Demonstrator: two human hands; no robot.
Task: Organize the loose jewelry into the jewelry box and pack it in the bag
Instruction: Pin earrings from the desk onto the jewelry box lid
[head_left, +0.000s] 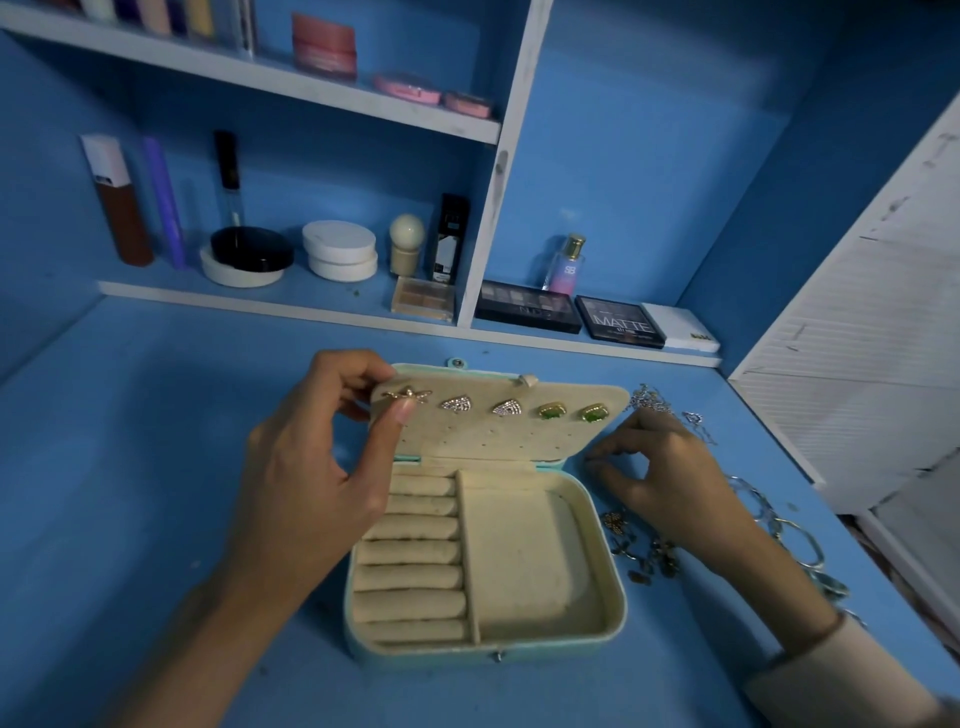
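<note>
On desk (156, 467) right of jewelry box (619, 587), loose chains (649, 556); left grip (311, 467) pinches star earring (410, 395); right grip (660, 467) unclear.

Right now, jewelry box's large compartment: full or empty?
Empty. The large compartment of the jewelry box shows only bare beige lining.

The left hand (322, 457) reached in from the lower left on a bare forearm, thumb pressed to the front of the earring panel (493, 436) and fingers curled behind its left edge, pinching it. The right hand (660, 478) lay palm down with bent fingers, thumb and forefinger tips nearly meeting; any grip was unclear
</note>
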